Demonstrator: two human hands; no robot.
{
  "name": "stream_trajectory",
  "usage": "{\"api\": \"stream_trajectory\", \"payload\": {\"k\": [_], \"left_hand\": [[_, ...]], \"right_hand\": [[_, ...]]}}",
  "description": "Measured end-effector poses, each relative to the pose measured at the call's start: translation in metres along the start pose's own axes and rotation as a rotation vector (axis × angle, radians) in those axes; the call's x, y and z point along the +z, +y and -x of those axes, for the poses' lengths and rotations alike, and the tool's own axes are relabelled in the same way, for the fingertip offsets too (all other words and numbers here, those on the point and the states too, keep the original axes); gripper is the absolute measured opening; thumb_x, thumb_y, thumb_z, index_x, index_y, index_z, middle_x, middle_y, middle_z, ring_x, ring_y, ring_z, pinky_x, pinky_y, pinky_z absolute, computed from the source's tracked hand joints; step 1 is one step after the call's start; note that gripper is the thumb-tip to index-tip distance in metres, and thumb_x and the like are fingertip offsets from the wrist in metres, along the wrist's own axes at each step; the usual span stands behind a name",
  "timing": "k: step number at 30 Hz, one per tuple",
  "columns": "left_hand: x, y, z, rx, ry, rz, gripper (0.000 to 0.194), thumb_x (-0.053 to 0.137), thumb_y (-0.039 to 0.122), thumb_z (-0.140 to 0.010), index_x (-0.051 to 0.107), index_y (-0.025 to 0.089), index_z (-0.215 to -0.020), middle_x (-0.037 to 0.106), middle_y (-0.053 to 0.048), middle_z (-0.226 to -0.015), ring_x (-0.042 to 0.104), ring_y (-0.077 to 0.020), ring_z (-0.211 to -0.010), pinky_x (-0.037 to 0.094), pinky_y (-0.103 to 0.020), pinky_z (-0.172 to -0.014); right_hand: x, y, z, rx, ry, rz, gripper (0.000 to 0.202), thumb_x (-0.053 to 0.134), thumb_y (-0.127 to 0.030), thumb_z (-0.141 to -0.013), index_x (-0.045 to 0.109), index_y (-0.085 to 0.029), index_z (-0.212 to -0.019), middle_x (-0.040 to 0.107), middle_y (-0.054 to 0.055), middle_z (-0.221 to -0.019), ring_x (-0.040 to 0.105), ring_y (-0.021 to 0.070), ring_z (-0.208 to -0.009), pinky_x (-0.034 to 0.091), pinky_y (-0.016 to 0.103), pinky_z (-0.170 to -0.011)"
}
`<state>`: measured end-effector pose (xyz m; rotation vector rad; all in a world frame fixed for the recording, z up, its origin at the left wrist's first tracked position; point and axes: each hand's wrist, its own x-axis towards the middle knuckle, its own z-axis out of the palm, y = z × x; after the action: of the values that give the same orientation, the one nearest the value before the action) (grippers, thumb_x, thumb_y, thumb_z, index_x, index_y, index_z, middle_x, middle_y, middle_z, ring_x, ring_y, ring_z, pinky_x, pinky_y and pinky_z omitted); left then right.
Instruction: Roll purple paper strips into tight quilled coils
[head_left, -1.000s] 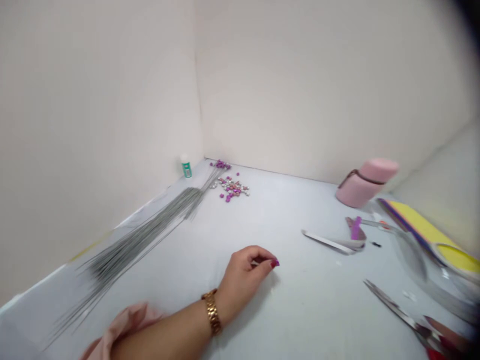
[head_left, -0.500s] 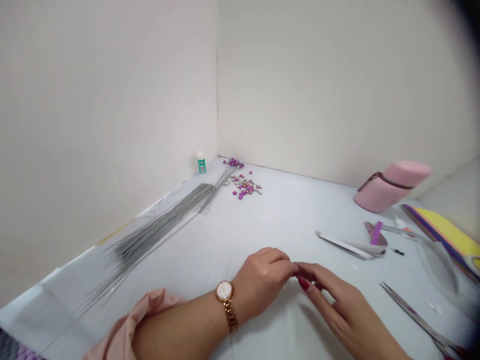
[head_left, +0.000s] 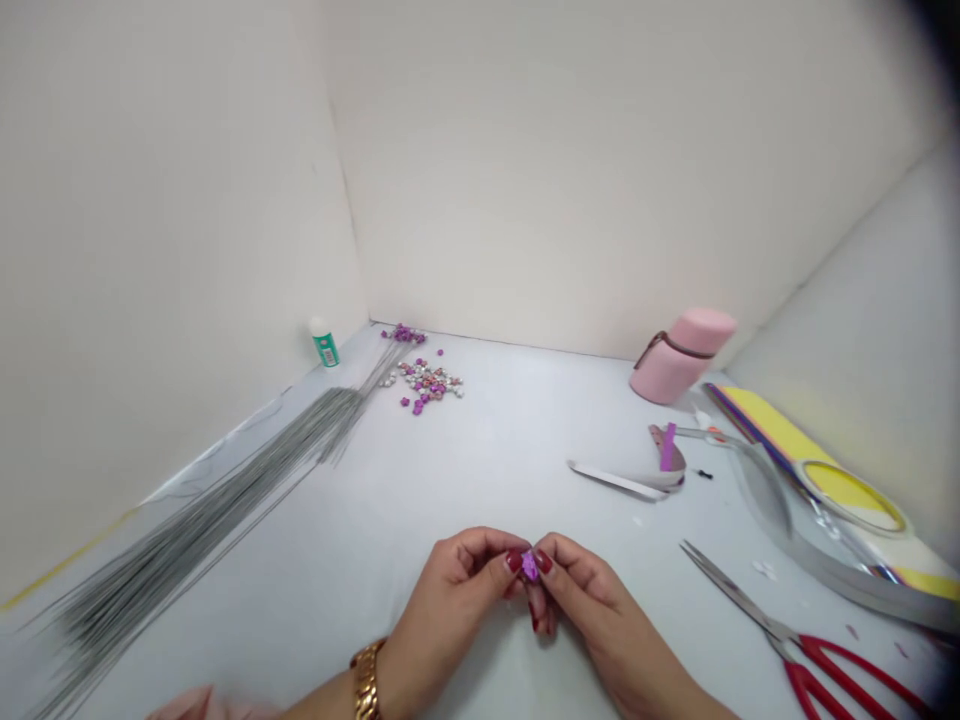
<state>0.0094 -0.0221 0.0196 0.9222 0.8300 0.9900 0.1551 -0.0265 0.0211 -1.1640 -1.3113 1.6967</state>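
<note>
A small purple folded paper star (head_left: 530,566) is pinched between the fingertips of both hands, low in the middle of the view. My left hand (head_left: 466,585), with a gold watch band (head_left: 367,682) at its wrist, presses on the star from the left with thumb and forefinger. From the other side my right hand (head_left: 592,610) grips it the same way, its other fingers curled underneath. Both hands are closed and meet at the star. Part of the star is hidden by the fingertips.
Grey wires (head_left: 225,500) lie in a long bundle at left. Near the back corner are small stars (head_left: 431,382) and a glue bottle (head_left: 325,345). At right are paper strips (head_left: 619,480), red-handled scissors (head_left: 784,630), a pink bottle (head_left: 679,360), coloured paper sheets (head_left: 780,420) and a tape roll (head_left: 855,495).
My left hand has turned over from palm down, so the purple star now shows between both hands' fingertips. The view has swung to the right.
</note>
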Motion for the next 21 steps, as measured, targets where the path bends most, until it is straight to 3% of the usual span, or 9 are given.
{"api": "stream_trajectory", "payload": {"k": [5,14,21], "left_hand": [[0.0054,0.007,0.0003,0.025,-0.105,0.044,0.017,0.049,0.022,-0.081,0.061,0.01,-0.079,0.064,-0.005,-0.057,0.06,-0.0176,-0.058,0.043,-0.031,-0.062],[0.0058,0.0009,0.0022,-0.056,-0.073,0.1,0.014,0.051,0.023,-0.08,0.057,0.011,-0.075,0.063,-0.005,-0.056,0.06,-0.0183,-0.054,0.044,-0.032,-0.059],[0.0082,-0.0002,0.0028,-0.029,-0.071,0.08,0.014,0.053,0.026,-0.079,0.054,0.013,-0.073,0.062,-0.003,-0.054,0.06,-0.019,-0.051,0.045,-0.033,-0.056]], "right_hand": [[0.0003,-0.0018,0.0003,0.015,-0.007,-0.09,0.031,0.043,-0.041,-0.085,0.047,-0.016,-0.067,0.046,-0.004,-0.053,0.041,0.0095,-0.051,0.031,0.022,-0.054],[0.0058,-0.0008,0.0035,0.023,0.016,-0.155,0.029,0.042,-0.039,-0.086,0.045,-0.016,-0.068,0.045,-0.005,-0.052,0.041,0.0088,-0.049,0.031,0.021,-0.052],[0.0076,0.001,0.0054,0.022,0.025,-0.155,0.033,0.04,-0.045,-0.085,0.042,-0.018,-0.066,0.045,-0.005,-0.052,0.043,0.009,-0.048,0.032,0.021,-0.051]]}}
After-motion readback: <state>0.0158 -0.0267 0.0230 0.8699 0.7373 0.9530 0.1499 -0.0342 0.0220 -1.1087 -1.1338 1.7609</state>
